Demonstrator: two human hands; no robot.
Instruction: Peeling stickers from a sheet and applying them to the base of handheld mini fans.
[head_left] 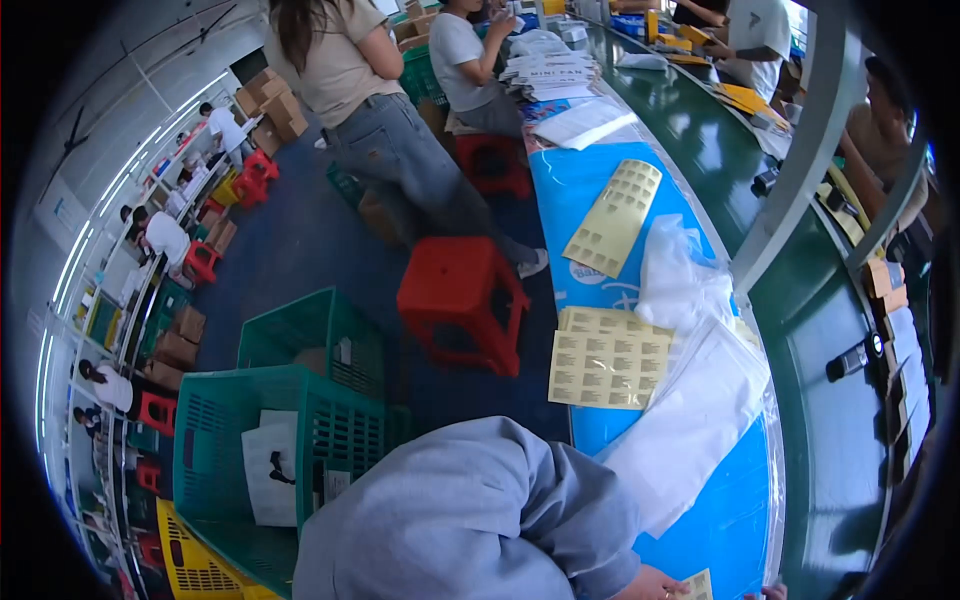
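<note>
While your left hand [650,583] fingers pinch the yellow label sheet [697,586], press it flat; right fingers [772,592] barely show, state unclear.

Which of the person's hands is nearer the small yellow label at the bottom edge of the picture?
Left. The left hand, at the end of the grey sleeve, touches the small yellow label. The right hand only peeks in at the bottom edge, apart from the label on its right.

A small pale-yellow label sheet [697,585] lies flat on the blue mat at the frame's bottom edge.
</note>
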